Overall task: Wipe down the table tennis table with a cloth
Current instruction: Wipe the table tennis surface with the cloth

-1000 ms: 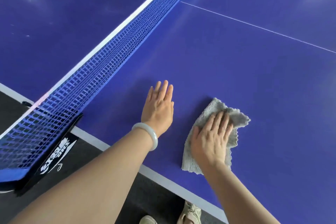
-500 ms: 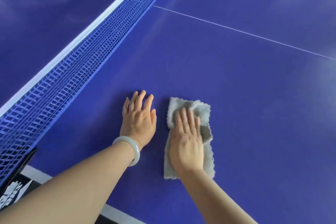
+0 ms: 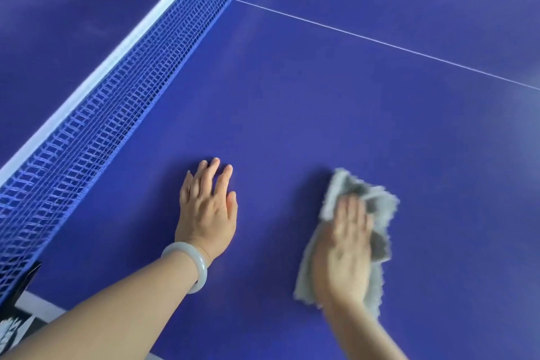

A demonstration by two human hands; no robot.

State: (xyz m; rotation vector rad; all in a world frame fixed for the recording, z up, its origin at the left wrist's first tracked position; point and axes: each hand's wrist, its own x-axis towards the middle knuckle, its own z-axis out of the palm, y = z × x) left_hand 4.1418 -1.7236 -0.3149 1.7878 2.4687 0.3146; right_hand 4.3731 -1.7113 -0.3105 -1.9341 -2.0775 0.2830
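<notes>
Your left hand (image 3: 207, 210) lies flat on the blue surface (image 3: 321, 111), its fingers (image 3: 211, 174) straight and released, holding nothing, with a pale bracelet (image 3: 191, 264) on the wrist. Your right hand (image 3: 343, 251) is blurred; its fingers (image 3: 352, 213) lie straight, pressing down on the grey cloth (image 3: 382, 204) rather than curling round it. The cloth lies on the surface under and just beyond those fingers, well apart from your left fingers. The net (image 3: 117, 90) runs to the left of them.

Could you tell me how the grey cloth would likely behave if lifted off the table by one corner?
Probably floppy: the grey cloth lies crumpled in soft folds under the right hand. Likely light, as it looks thin with fuzzy edges. It should slide easily on the smooth table.
</notes>
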